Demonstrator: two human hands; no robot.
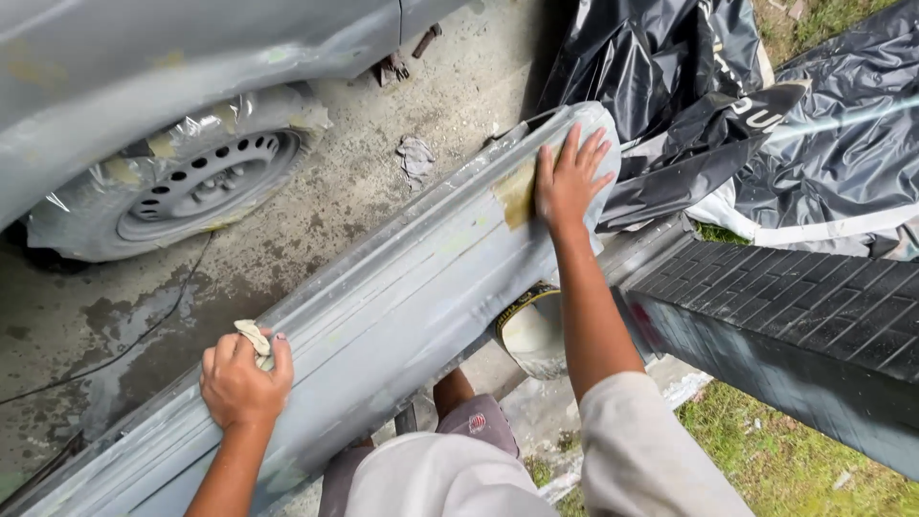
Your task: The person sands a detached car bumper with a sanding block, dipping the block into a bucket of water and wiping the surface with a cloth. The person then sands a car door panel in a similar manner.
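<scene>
A long grey car body panel (383,316) lies slantwise across the view, just beside a grey car whose wheel (191,182) is wrapped in plastic film, likely to keep it clean. Black plastic sheeting (728,105) lies beyond the panel's far end. The right hand (570,182) rests flat there, fingers spread, next to a yellowish filler patch (515,194), steadying the panel. On the panel's near edge, the left hand (239,383) has its grip pinched around a small folded pad (255,337).

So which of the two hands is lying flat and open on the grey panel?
The right hand, fingers spread near the panel's far end; the left hand is fisted around a rag.
</scene>
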